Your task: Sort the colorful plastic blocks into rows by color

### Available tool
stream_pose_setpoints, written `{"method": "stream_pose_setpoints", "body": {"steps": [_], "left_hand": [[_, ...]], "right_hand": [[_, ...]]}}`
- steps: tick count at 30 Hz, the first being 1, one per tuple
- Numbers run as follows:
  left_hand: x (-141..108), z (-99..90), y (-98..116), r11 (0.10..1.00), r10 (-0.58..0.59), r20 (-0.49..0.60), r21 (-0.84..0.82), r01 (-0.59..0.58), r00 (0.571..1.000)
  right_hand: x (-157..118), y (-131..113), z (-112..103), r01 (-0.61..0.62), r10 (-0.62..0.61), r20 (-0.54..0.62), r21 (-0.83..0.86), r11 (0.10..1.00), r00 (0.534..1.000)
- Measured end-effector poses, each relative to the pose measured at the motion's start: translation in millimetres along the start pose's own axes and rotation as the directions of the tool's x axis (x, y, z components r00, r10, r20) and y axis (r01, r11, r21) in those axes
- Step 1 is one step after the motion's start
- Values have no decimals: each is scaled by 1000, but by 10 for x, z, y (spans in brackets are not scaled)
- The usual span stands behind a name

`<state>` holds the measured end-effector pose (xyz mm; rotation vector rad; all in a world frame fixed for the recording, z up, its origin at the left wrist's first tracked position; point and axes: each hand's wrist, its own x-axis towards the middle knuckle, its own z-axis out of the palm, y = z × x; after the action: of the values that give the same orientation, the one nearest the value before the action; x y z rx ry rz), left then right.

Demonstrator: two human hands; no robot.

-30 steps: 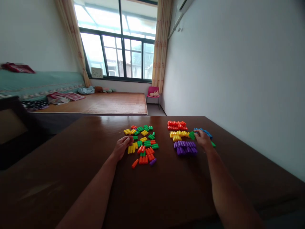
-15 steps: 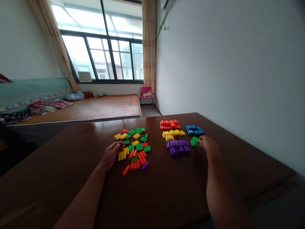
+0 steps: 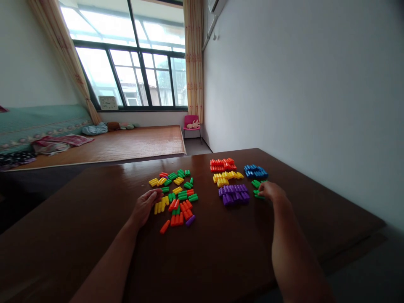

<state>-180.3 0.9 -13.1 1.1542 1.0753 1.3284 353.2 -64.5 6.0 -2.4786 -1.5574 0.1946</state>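
On the left of the brown table (image 3: pixel 202 252) my left hand (image 3: pixel 147 205) rests beside a loose mix of coloured plastic pieces. Its fingers are drawn together next to a green piece (image 3: pixel 165 190) and yellow pieces (image 3: pixel 161 205); whether anything sits between them is hidden. My right hand (image 3: pixel 274 193) is at the small green group (image 3: pixel 259 184) on the right, its fingertips closed on a green plastic piece (image 3: pixel 259 195), partly covered by the hand. Left of that hand lie stacked purple pieces (image 3: pixel 233 194).
Sorted yellow (image 3: pixel 227 177), red-orange (image 3: pixel 223 165) and blue pieces (image 3: pixel 255 171) lie behind the purple ones. Red-orange pieces (image 3: pixel 177 219) and a purple piece (image 3: pixel 190 220) lie nearest me in the mix. A white wall (image 3: pixel 299 92) runs along the right.
My right hand has moved slightly nearer me, and a green piece now shows under its fingertips, apart from the other green ones. My left hand stays about where it was; the view shifts slightly.
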Motion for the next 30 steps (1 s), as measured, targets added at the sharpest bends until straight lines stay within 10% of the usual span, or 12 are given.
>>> {"method": "stream_pose_setpoints", "body": {"steps": [6,13,30], "left_hand": [[2,5,-3,1000,-4,-3,5,4,1000],[28,-16,-33,1000,-7,5,4,7,1000],[59,-39,-65,1000,4,10,12,-4,1000]], "right_hand": [[-29,17,-68,4,-7,41,72,997,999],[15,-76,-185,-125,153,-354,99,987,923],[276,58,251,82,-32,-405,105,991,914]]}}
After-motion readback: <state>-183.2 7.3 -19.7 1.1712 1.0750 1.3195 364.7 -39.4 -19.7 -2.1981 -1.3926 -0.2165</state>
